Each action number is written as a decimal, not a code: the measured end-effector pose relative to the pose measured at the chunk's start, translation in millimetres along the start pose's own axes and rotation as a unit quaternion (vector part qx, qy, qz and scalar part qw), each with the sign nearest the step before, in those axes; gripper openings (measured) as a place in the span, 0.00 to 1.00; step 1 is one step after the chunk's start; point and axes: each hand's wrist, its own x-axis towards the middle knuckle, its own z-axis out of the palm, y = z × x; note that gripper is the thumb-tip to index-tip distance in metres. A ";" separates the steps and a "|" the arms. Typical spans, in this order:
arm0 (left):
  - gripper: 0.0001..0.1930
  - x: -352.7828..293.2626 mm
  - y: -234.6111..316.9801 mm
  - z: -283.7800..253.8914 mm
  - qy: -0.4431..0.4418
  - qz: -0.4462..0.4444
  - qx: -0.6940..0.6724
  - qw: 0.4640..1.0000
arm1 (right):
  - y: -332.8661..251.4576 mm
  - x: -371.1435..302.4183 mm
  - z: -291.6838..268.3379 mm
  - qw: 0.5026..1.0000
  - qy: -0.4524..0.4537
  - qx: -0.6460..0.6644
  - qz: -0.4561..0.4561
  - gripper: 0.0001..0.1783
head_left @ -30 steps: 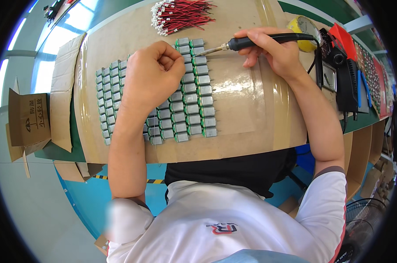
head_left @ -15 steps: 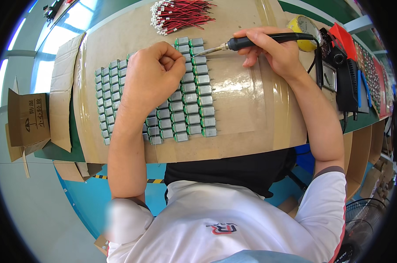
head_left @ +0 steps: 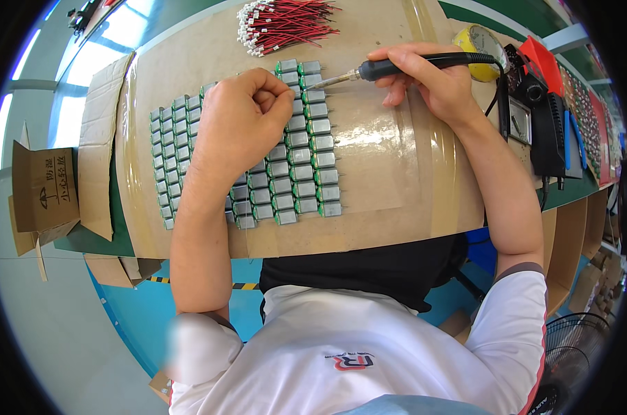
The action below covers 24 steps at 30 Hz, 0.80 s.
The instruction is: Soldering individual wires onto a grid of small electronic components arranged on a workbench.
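Right hand (head_left: 434,83) grasped the soldering iron (head_left: 382,68) by its handle; the metal tip (head_left: 321,84) sat among the green-edged grey blocks (head_left: 323,142), near the top of the two rightmost columns, contact not certain; left hand (head_left: 247,114) had thumb and forefinger pinched together just beside, anything between them hidden; in my judgement, good work here called for a steady wrist, a brief light touch at the green edge, and pinching fingers kept clear of the metal; compared with a second earlier, left knuckles sat marginally lower; iron and blocks matched.
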 end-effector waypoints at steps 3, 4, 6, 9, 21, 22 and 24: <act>0.07 -0.6 1.7 0.0 0.000 0.003 0.002 1.000 | 0.5 -0.1 0.1 1.000 0.000 -0.001 -0.002 0.16; 0.07 -0.7 1.8 0.2 0.001 0.007 0.003 1.000 | 0.6 -0.1 0.1 1.000 -0.001 -0.001 -0.003 0.16; 0.07 -0.8 2.0 0.2 0.002 0.010 0.003 1.000 | 0.7 -0.3 0.0 1.000 0.000 -0.002 -0.002 0.16; 0.07 -0.7 2.2 0.0 -0.002 0.009 0.004 1.000 | 0.4 -0.1 0.3 1.000 0.002 -0.003 -0.003 0.16; 0.07 -1.2 -0.2 1.6 0.015 0.016 -0.008 1.000 | 1.4 -0.4 -2.6 1.000 0.010 0.023 0.009 0.17; 0.07 -1.0 0.5 1.5 0.025 0.002 -0.023 0.999 | 1.0 -0.4 -2.7 0.999 0.014 0.026 0.016 0.17; 0.06 -0.8 1.9 1.2 0.035 -0.012 -0.038 0.999 | 1.8 -0.4 -2.4 1.000 0.011 0.023 0.010 0.17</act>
